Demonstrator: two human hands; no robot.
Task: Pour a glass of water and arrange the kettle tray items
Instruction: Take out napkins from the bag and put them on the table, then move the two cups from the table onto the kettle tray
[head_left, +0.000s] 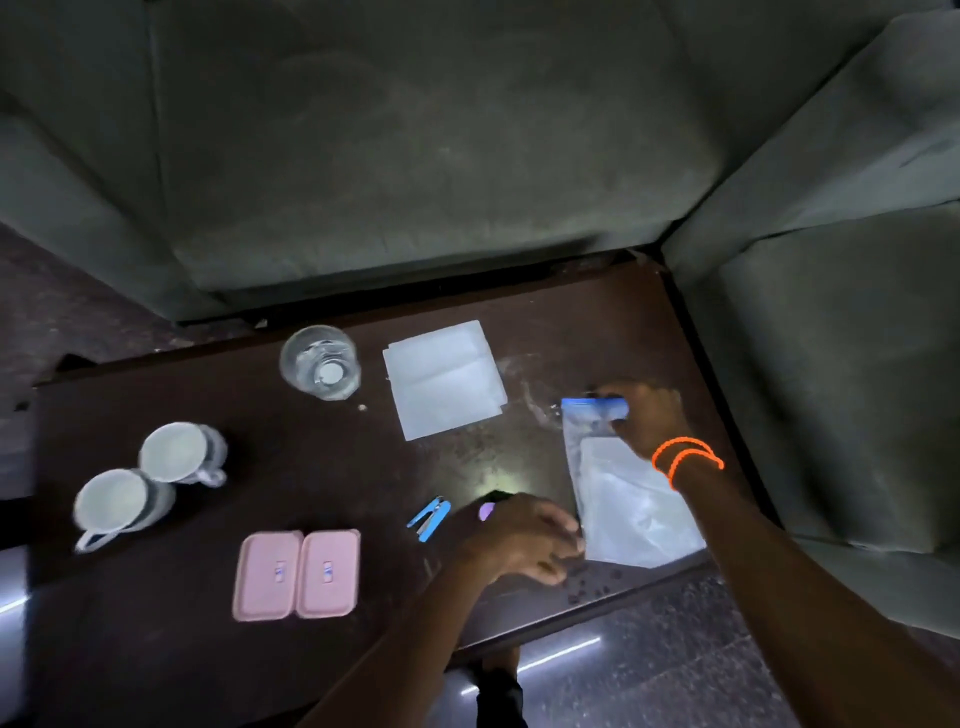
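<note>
A clear glass (320, 362) holding water stands at the far side of the dark table (156, 649). A clear plastic bag (628, 504) with a blue strip at its top lies flat at the right. My right hand (644, 418), with orange bands on the wrist, grips the bag's blue top end. My left hand (524, 538) rests with bent fingers on the table at the bag's near left corner, touching its edge. Two white cups (150, 483) stand at the left. Two pink lidded boxes (296, 574) sit side by side near the front.
White folded napkins (444, 379) lie beside the glass. A blue clip (430, 518) and a small purple object (487, 512) lie left of my left hand. Small dark crumbs (592, 584) dot the table's near right edge. Grey sofa cushions (415, 156) surround the far and right sides.
</note>
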